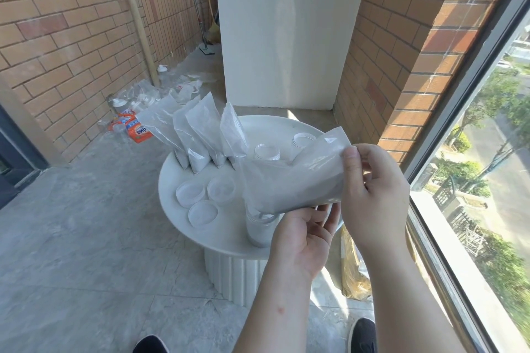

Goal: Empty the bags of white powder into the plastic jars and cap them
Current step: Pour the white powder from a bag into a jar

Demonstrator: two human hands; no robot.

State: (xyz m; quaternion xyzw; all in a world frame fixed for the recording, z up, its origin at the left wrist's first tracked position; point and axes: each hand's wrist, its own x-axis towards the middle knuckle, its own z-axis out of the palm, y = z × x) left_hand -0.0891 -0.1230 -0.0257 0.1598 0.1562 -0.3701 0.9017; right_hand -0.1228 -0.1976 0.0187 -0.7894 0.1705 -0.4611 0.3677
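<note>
I am holding the bag [292, 180] of white powder in both grips, tilted. My right grip [372, 195] is pinching its raised end between thumb and fingers. My left grip [301, 241] is grasping it from below, its fingertips hiding behind the plastic. The bag's low corner is dipping into the jar [259, 229] just left of my left grip and is covering the jar's mouth. I cannot make out whether powder is running. The jar is standing on the surface [223, 238], partly filled with white. Left of it three lids [198, 198] are lying flat. Beyond my grips four more bags [200, 135] are leaning upright, and two empty jars [267, 151] are standing, the farther one half hidden by the bag.
</note>
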